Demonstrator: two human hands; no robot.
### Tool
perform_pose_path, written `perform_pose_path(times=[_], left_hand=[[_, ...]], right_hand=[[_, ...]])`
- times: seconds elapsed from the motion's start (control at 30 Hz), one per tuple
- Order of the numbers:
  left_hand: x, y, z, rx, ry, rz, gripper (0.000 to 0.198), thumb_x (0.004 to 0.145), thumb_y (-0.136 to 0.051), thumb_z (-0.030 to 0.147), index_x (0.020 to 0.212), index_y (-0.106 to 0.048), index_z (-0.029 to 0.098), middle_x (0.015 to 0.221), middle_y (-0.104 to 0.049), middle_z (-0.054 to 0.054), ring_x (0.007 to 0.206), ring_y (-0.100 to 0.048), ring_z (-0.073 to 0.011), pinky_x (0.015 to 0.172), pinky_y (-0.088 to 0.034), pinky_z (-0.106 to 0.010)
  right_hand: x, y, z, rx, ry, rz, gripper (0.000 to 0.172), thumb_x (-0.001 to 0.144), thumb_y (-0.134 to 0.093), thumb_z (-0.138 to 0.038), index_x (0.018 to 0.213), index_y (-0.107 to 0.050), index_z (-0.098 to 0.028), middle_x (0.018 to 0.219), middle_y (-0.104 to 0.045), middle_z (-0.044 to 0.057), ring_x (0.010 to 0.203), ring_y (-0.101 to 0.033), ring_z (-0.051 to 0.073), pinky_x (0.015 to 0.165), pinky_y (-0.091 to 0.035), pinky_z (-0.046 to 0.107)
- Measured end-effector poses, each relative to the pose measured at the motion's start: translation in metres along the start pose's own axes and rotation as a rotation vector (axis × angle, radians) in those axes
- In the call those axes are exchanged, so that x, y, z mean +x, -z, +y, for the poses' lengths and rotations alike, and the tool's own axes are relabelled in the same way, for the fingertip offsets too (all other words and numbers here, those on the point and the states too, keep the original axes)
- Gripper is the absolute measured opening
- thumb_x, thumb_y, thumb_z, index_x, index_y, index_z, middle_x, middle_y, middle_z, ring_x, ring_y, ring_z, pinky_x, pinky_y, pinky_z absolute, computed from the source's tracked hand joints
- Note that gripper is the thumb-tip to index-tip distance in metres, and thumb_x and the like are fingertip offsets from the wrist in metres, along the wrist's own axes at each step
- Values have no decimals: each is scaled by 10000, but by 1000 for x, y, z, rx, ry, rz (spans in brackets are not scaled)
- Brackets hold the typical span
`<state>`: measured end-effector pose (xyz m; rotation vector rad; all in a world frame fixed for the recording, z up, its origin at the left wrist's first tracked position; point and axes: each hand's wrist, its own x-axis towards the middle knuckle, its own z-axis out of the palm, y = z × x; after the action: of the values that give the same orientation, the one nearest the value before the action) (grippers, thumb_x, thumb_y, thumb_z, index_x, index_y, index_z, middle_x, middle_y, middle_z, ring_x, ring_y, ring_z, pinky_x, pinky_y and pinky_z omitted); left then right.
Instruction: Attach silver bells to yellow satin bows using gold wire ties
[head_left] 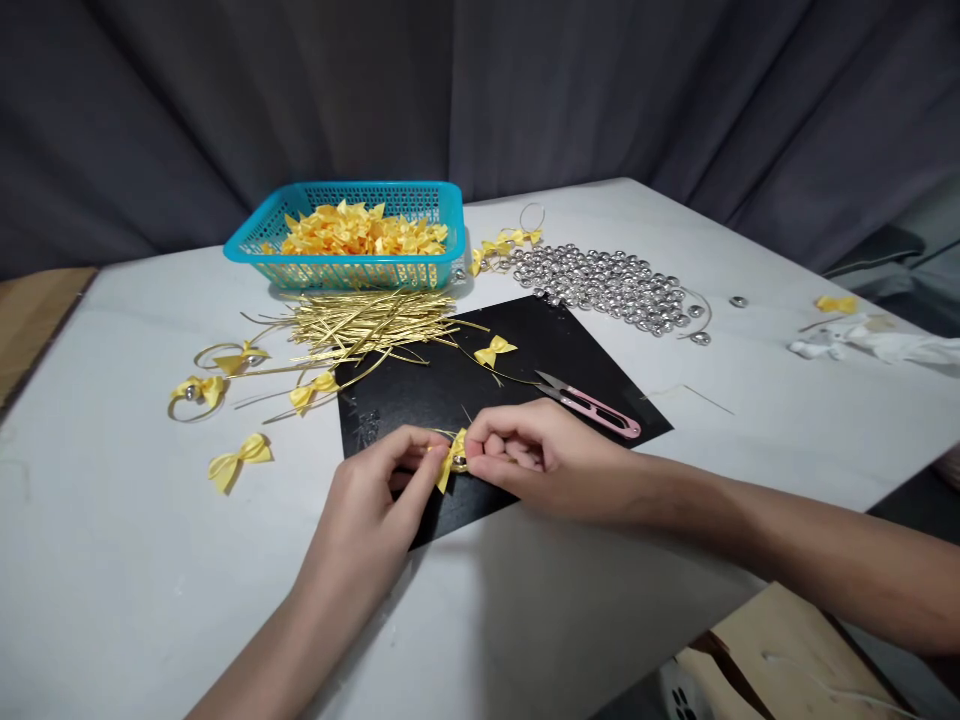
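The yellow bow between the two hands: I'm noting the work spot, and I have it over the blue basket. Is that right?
Not quite: the head view shows the yellow bow over the black mat, not the blue basket. It is indeed between the left hand and right hand.

Behind the desk (172, 580), a curtain (510, 90) spans the top of the frame. At the upper left, a basket (352, 260) stands on the desk with heaped bows (360, 232) in it. Just before it lies a pile of wires (367, 325), partly over the mat (420, 390) at centre. Right of the basket spreads a heap of beads (600, 285). On the mat, snips (596, 410) lie to the right and a loose bow (496, 350) farther back; over its front part, a held bow (444, 474) sits between the left hand (382, 490) and right hand (555, 455). Left of the mat, a separate bow (240, 461) lies on the desk.
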<state>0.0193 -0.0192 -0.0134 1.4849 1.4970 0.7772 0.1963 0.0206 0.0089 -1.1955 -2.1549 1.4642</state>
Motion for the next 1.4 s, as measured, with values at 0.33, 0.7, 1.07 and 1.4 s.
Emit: perform_pose_path(times=[0.33,0.7,1.07,1.4], left_hand=[[-4,-4,2,-120,13,-23,198,846,-550,341,896,-646,175,924,-684,-43,802,-593,-153,694,-445,-229],[0,-4,8,-238,96,-36,184,786,-608,307,855,-665,146,819,-697,-32,739,-596,-141,672,-451,-208],[1,-6,7,-295,126,-28,145,724,-657,285,766,-659,145,737,-661,-8,644,-575,-102,586,-459,-176],[3,-8,11,-360,181,30,111,599,-681,217,647,-631,130,595,-631,16,528,-541,-67,498,-434,-153]], right_hand=[[0,-4,4,-100,-36,117,117,823,-523,-227,768,-597,-154,542,-415,-65,470,-349,50,457,-255,173],[1,-7,8,-226,-11,179,110,809,-520,-207,765,-610,-163,538,-474,-61,460,-359,52,474,-248,187],[-1,-10,6,-289,21,197,110,807,-521,-162,748,-614,-156,526,-443,-61,469,-368,57,498,-232,199],[2,-5,7,-206,43,148,78,809,-557,-189,758,-607,-160,545,-438,-71,450,-332,46,456,-242,182]])
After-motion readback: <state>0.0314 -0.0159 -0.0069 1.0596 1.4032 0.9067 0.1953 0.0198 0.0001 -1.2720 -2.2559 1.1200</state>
